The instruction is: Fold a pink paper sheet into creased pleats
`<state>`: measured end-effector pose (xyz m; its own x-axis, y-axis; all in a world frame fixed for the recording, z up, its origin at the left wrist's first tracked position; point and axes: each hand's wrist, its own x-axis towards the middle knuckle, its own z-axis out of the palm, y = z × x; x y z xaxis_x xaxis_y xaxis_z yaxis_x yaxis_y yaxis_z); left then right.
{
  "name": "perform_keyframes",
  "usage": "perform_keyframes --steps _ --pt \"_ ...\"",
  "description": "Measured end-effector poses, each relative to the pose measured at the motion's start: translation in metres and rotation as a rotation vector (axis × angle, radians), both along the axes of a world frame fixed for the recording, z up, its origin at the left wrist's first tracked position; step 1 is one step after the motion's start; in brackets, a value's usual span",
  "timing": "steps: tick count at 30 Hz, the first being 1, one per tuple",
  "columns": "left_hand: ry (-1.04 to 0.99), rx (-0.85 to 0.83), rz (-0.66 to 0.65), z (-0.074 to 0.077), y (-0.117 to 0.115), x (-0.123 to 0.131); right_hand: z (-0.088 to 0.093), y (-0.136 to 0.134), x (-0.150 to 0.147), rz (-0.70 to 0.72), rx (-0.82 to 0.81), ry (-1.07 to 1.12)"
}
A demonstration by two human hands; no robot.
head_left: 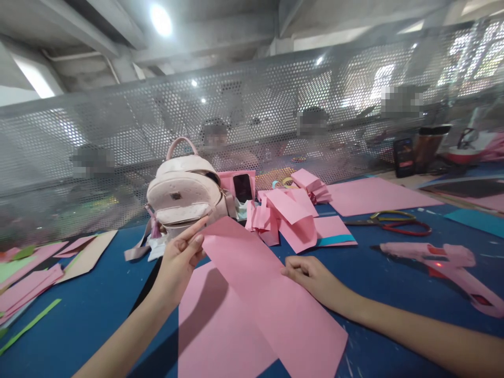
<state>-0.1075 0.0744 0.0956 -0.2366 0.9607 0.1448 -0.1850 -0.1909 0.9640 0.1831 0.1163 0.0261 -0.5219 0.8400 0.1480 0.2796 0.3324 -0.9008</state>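
Observation:
A long pink sheet of paper [268, 289] slants across the middle of the head view, its far left corner raised. My left hand [181, 254] pinches that corner between thumb and fingers. At the sheet's right edge, my right hand [309, 275] is closed with its fingers curled, gripping the edge. Beneath lies a second pink sheet [205, 325], partly covered and shaded by the first. Folded pink paper pieces [291, 215] are heaped just beyond my hands, one bearing a blue strip.
A pale pink backpack [185, 194] stands behind my left hand. Scissors [394, 221] and a pink glue gun [437, 260] with a lit red light lie at right. Paper scraps [31, 286] cover the left side. A perforated metal screen [252, 115] rises behind, with people beyond it.

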Motion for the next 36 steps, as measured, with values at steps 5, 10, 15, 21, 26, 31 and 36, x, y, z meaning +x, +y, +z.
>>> perform_keyframes --steps 5,10,15,21,26,31,36 --pt "-0.020 0.045 0.015 -0.001 0.006 -0.010 0.004 0.003 -0.001 -0.007 -0.013 0.013" --pt "-0.045 0.071 -0.001 0.000 0.009 -0.017 0.002 0.004 0.001 -0.025 -0.002 0.011" --pt "-0.062 0.092 0.011 0.002 0.011 -0.017 0.000 0.005 0.003 -0.049 -0.010 0.014" --pt "-0.069 0.122 0.046 0.011 0.011 -0.022 0.006 0.006 0.002 -0.069 0.032 0.055" --pt "-0.048 0.131 0.056 0.021 0.009 -0.026 0.002 0.003 0.002 -0.054 0.027 0.057" --pt "-0.051 0.139 0.084 0.026 0.009 -0.031 0.002 0.004 0.002 -0.060 0.014 0.068" --pt "-0.080 0.147 0.153 0.024 0.017 -0.045 0.004 0.004 0.001 -0.041 -0.024 0.085"
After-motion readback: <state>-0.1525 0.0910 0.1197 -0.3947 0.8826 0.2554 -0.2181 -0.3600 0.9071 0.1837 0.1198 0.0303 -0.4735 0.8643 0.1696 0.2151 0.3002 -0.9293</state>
